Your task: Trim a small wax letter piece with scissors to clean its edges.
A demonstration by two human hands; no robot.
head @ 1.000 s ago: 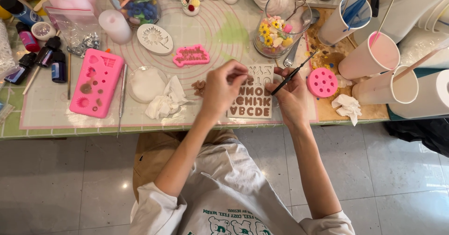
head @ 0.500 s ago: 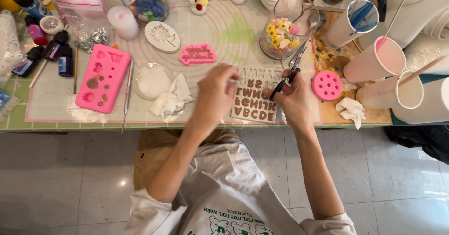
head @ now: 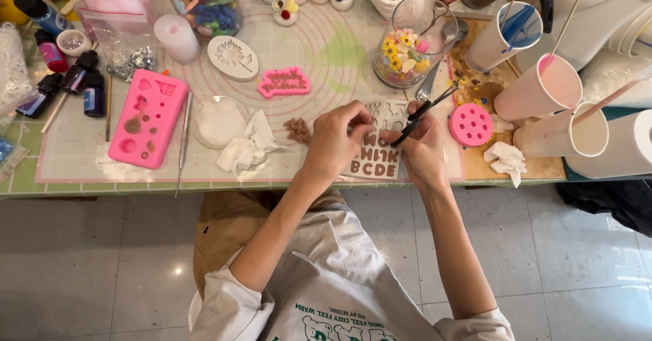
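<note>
Fingers (head: pixel 360 113) of the left hand (head: pixel 337 140) pinch down on the pale translucent silicone letter mould (head: pixel 377 152) at the table's near edge; the right hand (head: pixel 422 147) clamps black tweezers (head: pixel 422 111) — three paper cups (head: pixel 543 86) stand right.

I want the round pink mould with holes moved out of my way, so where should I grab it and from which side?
Pinch the round pink mould across its outer rim, coming from above. It lies flat, a low disc with its holes facing up. The right hand sits close on one side and the tall pink paper cup on the other, leaving little room.
</note>
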